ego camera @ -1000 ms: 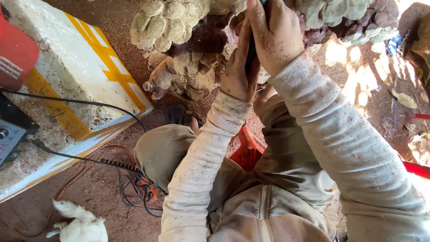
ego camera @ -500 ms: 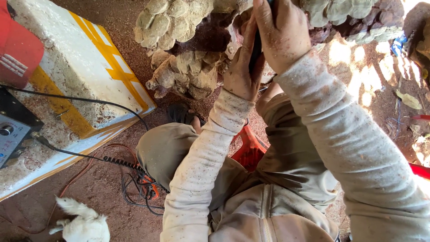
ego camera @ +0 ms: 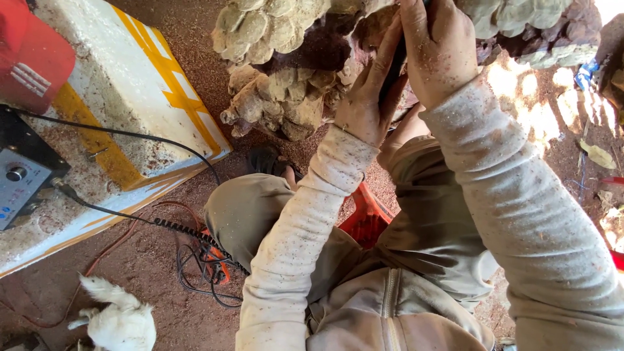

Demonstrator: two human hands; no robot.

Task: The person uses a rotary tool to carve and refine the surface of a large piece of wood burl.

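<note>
A knobbly carved wood piece [ego camera: 286, 78] with pale rounded lumps and dark reddish hollows stands on the dusty ground in front of me. My right hand [ego camera: 439, 49] is closed around a dark slim tool [ego camera: 393, 65] pressed against the carving. Beside it, my left hand [ego camera: 367, 91] lies against the tool and the wood, fingers stretched upward along the tool. Both sleeves are speckled with reddish dust. The tool's tip is hidden behind my hands.
A white block with yellow stripes [ego camera: 123, 110] lies at left, bearing a grey control box [ego camera: 23, 179] and a red object [ego camera: 32, 62]. Black cable [ego camera: 162, 224] runs to tangled cords near my knee. White fluffy thing [ego camera: 120, 322] at bottom left. Red stool [ego camera: 367, 218] under me.
Both hands stay on the tool against the carving. The view has shifted slightly, bringing the carving a little lower in frame.
</note>
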